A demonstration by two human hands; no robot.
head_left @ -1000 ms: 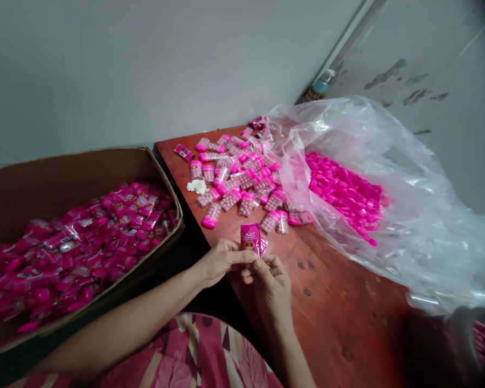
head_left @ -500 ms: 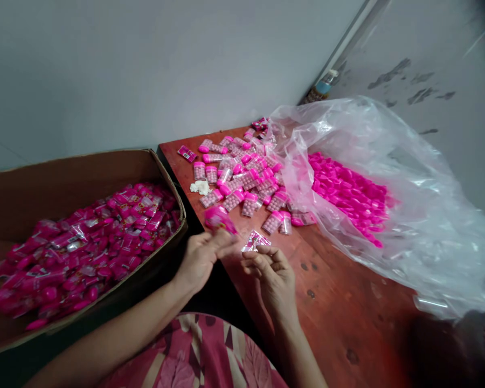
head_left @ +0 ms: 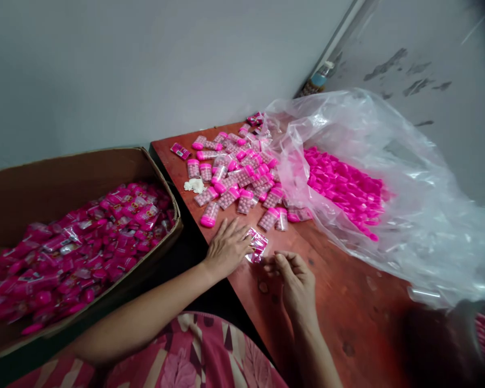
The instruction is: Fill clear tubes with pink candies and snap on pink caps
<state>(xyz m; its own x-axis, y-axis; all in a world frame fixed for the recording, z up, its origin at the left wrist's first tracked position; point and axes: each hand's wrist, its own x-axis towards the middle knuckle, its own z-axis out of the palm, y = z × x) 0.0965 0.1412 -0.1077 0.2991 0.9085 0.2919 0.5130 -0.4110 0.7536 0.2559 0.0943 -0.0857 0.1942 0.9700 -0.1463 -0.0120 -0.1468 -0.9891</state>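
Observation:
My left hand [head_left: 228,249] lies flat on the table with its fingers stretched out, holding nothing. Its fingertips touch the left edge of a shiny pink printed wrapper [head_left: 257,246], which lies on the wood. Just right of the wrapper is my right hand [head_left: 294,277], its thumb and fingers drawn together. Whether anything is pinched there is hidden. Beyond the left fingers lies a small clear jar of pale pink balls with a pink cap [head_left: 209,214]. Several more such capped jars [head_left: 244,178] are heaped farther back on the table.
On the left, an open cardboard box [head_left: 161,175] holds many pink wrapped packets [head_left: 105,237]. A clear plastic bag [head_left: 420,215] with bright pink caps [head_left: 343,186] spreads over the right of the red-brown table [head_left: 331,307]. White crumpled stuff [head_left: 194,186] lies near its left edge.
The pink packet in my left hand is gone from it, and that hand has moved right and flattened on the table. The wrapper has come down to the wood; my right hand has shifted right.

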